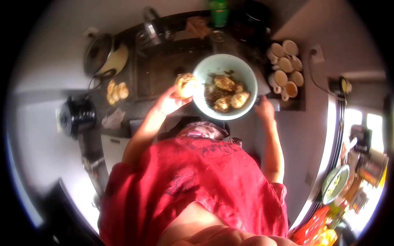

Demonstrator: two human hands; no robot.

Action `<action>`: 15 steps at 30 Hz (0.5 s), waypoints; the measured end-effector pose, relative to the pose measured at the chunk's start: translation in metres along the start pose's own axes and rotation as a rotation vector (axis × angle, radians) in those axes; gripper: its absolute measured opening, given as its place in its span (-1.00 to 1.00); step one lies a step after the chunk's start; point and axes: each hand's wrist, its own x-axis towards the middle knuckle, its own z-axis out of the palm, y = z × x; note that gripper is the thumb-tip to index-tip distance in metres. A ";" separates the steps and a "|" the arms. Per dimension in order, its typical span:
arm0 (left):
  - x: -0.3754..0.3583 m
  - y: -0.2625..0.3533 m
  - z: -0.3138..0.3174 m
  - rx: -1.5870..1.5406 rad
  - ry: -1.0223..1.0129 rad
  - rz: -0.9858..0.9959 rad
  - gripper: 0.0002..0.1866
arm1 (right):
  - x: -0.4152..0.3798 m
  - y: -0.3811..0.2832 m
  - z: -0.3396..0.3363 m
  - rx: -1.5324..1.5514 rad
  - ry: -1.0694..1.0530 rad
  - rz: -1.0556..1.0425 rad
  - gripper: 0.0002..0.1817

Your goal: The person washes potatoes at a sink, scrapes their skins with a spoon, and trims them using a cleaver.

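My left hand [170, 102] is closed around a knobbly, partly peeled root vegetable [186, 85], held up at the left rim of a pale green bowl [198, 98]. Inside the bowl lie several similar root vegetables [224, 83], patched brown and yellow, among dark peel scraps [212, 93]. To the right of the bowl, my right hand [264, 110] is closed on what looks like a knife [258, 99] with a dark handle; its blade is hard to make out. Pale peeled pieces [117, 92] rest on the counter at the left.
A sink [164, 74] lies behind my left hand. Several cups [285, 65] stand at the right, a lidded pot [117, 59] at the back left, a black pot [78, 117] below it. A green bottle [219, 14] is at the back. Another bowl [335, 184] sits far right.
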 end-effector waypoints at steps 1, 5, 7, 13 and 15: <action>-0.002 0.003 0.010 0.012 0.000 0.020 -0.28 | 0.001 0.005 -0.010 0.017 -0.013 -0.012 -0.57; -0.007 0.015 0.012 0.097 -0.008 0.089 -0.27 | 0.011 0.036 -0.027 0.157 -0.011 -0.047 -0.70; -0.010 0.022 0.006 0.112 -0.063 0.066 -0.25 | 0.006 0.022 -0.046 0.427 -0.119 0.064 -0.77; -0.017 0.050 -0.007 0.186 -0.036 0.096 -0.25 | -0.021 -0.019 -0.072 0.696 -0.151 0.156 -0.84; -0.020 0.060 -0.019 0.189 -0.060 0.123 -0.28 | -0.046 -0.052 -0.086 0.774 -0.080 0.156 -0.81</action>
